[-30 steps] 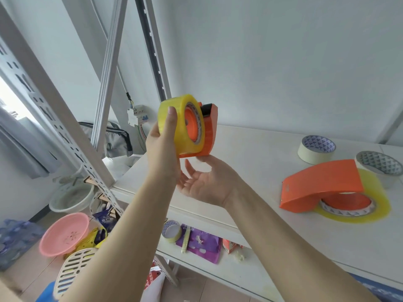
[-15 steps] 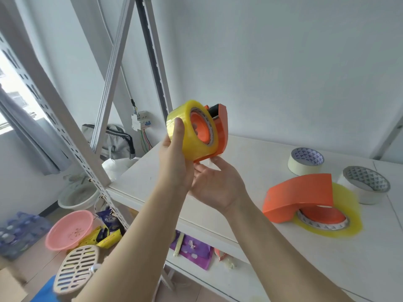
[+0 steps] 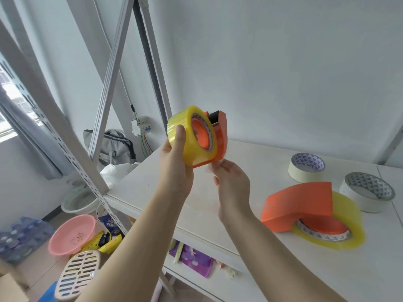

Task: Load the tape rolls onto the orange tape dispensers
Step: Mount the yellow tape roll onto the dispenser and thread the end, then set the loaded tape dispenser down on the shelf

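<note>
Now, mid-frame, my left hand grips the yellow tape roll on its orange dispenser; my right hand pinches something at its lower edge, perhaps the tape end. A loose left grip could let the roll slide off its hub

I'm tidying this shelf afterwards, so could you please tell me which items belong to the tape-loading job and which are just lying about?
Belongs to the job:
- held orange dispenser with yellow tape roll, in left hand
- loaded orange dispenser on the shelf
- cream tape roll
- white tape roll

Lying about:
- pink basin
- grey bag
- purple packet
</note>
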